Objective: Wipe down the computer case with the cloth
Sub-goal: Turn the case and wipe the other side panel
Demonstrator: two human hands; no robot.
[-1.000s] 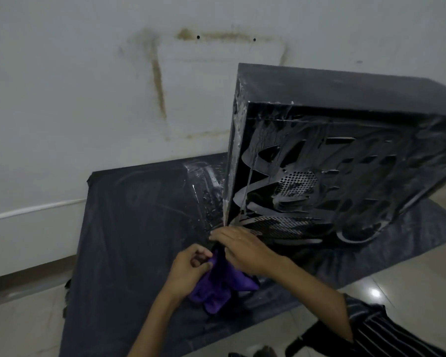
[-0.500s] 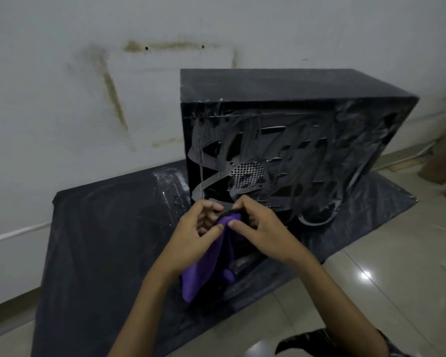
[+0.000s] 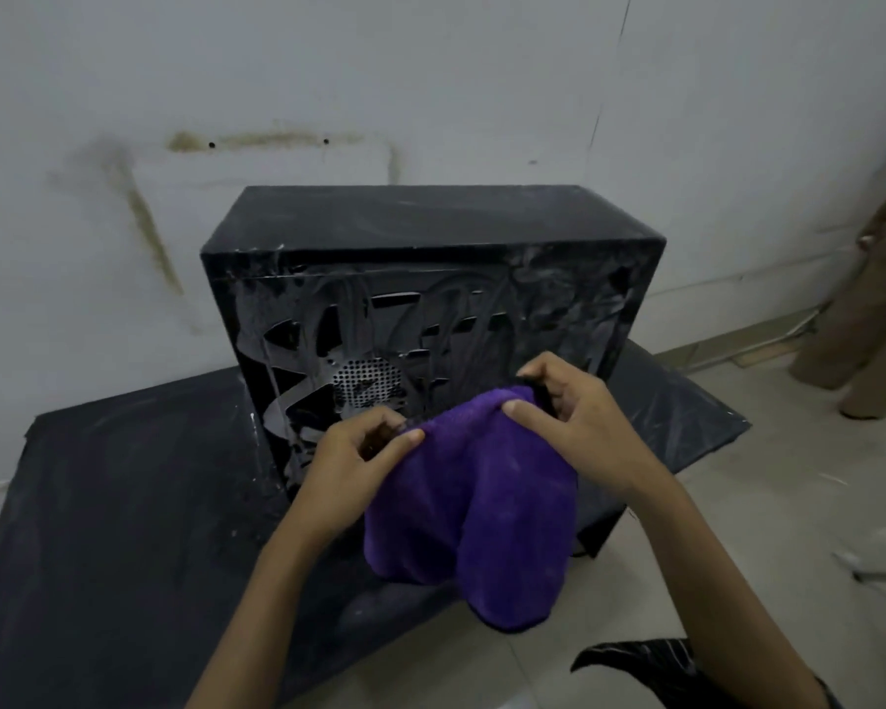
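Together, both hands, left (image 3: 351,455) and right (image 3: 579,417), pinch the purple cloth (image 3: 474,509) by its top edge before the black computer case (image 3: 430,278).

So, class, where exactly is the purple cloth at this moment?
In the head view the purple cloth hangs low at centre, pinched at its top edge by the left hand and right hand, before the computer case.

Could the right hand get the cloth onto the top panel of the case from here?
Probably yes: the right hand grips the cloth in front of the case, and nothing lies on its top.
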